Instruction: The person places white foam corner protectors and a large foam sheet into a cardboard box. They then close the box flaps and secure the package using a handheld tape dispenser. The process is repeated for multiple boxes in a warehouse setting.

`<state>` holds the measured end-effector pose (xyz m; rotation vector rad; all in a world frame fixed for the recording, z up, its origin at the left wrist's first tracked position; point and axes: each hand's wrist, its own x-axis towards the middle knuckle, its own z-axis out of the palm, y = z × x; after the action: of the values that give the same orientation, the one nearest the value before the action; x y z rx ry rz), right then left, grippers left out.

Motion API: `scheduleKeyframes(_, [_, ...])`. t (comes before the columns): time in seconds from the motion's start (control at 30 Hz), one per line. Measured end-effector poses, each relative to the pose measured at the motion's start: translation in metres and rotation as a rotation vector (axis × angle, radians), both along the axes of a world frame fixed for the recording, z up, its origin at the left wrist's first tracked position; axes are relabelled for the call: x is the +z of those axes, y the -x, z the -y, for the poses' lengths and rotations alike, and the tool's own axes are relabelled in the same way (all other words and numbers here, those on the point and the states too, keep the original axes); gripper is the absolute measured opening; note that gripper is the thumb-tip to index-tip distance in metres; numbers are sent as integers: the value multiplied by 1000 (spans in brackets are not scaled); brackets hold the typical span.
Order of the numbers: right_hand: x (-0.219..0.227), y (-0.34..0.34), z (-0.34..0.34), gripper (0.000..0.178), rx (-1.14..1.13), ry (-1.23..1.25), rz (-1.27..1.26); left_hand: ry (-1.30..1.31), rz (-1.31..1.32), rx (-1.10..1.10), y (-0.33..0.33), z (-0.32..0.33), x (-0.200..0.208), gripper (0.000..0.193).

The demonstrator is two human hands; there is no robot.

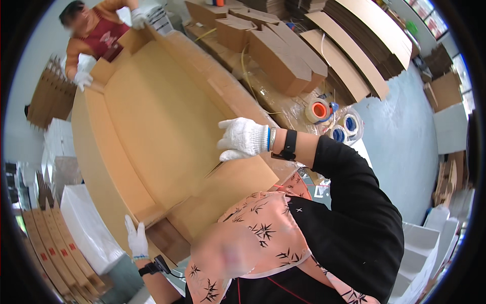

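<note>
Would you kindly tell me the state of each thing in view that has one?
Large cardboard box: open at the top.
Near flap: appears folded outward.
Left hand: gloved, at the box's near corner.
Right hand: gloved, fingers partly curled.
Tape rolls: grouped together.
Long cardboard sheets: stacked.

Red labels [72,247]: on the upright brown cardboard pieces [55,230], lower left; too small to read. Pale print [107,38]: on the co-worker's maroon apron [91,33]; unclear. White cross mark [298,209]: on a black top [339,228]. Legible words, numbers: none.
</note>
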<state>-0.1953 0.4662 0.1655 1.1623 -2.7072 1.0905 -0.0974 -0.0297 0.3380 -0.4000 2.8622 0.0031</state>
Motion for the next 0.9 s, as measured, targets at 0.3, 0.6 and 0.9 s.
scheduleKeyframes(0.3, [-62, -20, -222, 45, -1300, 172, -89, -224, -37, 170, -25, 19, 10, 65])
scheduleKeyframes(0.6, [-141, -94, -329, 69, -1823, -510, 908, -47, 62, 200, -42, 26, 24, 68])
scheduleKeyframes(0.9, [-138, -90, -327, 22, -1733, -790, 494, 98, 96, 245, -33, -10, 28, 70])
